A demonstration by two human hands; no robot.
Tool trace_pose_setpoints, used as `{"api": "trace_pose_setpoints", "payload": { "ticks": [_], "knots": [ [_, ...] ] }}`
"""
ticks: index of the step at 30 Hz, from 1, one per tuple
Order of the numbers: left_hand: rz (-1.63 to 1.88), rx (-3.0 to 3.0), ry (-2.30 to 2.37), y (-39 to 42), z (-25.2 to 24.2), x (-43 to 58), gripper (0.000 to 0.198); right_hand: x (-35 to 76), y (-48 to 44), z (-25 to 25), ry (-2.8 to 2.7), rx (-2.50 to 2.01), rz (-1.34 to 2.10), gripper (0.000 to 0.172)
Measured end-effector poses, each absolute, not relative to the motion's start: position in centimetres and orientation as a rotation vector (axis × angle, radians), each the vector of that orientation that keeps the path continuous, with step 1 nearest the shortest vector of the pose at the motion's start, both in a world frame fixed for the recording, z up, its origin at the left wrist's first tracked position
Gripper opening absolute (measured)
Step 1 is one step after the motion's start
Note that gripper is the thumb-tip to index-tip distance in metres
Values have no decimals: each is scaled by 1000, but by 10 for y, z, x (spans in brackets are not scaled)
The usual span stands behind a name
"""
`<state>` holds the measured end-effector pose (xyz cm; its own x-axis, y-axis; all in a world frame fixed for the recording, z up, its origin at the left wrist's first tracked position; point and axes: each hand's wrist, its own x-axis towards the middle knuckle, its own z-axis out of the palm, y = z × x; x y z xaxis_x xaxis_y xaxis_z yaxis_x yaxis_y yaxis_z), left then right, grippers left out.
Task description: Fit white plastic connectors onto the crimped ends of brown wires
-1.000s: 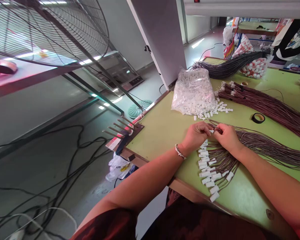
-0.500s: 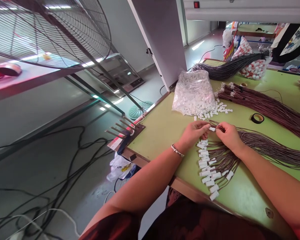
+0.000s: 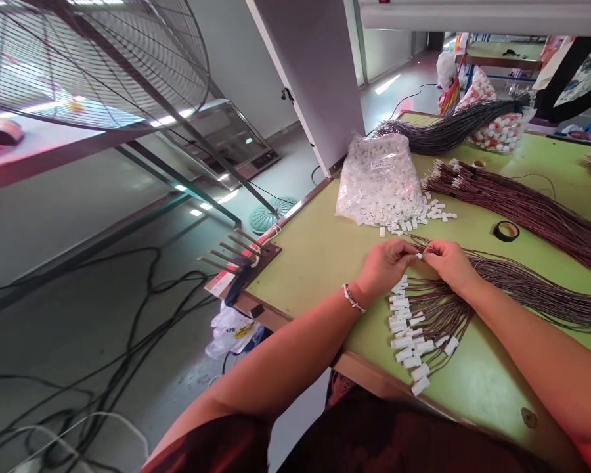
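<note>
Between my two hands is a small white connector housing point(image 3: 419, 255), mostly covered by fingers. My left hand point(image 3: 388, 264) pinches it from the left. My right hand point(image 3: 446, 263) is closed at its other side, with fingertips on a thin brown wire whose end is hidden. Just below my hands, brown wires ending in white connectors point(image 3: 400, 322) fan out across the green table. The bundle of brown wires point(image 3: 536, 289) runs off to the right under my right forearm. Loose white connectors point(image 3: 436, 210) lie beyond my hands, beside a clear bag of white connectors point(image 3: 379, 177).
A roll of black tape point(image 3: 506, 231) lies right of my hands. Behind it stretches a dark red wire bundle point(image 3: 526, 203), then a black wire bundle point(image 3: 443, 135) and a bag of red-and-white parts point(image 3: 500, 133). Metal pegs point(image 3: 231, 253) stick out at the table's left corner.
My hands have drawn closer together, and less of the white connector shows between the fingers. The view has shifted slightly; the piles on the table look the same.
</note>
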<state>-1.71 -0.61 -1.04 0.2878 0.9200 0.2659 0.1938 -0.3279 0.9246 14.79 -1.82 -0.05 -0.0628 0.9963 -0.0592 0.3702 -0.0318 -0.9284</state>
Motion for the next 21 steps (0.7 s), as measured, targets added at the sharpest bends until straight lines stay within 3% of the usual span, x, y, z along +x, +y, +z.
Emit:
{"api": "trace_pose_setpoints", "payload": {
  "ticks": [11,21],
  "knots": [
    [877,1244,941,-5,-2,-17,14,148,-18,1,-1402,-1450,1252,14],
    [812,1191,1013,-8,6,-20,23,152,-19,-3,-1511,-1413,1197,17]
  ]
}}
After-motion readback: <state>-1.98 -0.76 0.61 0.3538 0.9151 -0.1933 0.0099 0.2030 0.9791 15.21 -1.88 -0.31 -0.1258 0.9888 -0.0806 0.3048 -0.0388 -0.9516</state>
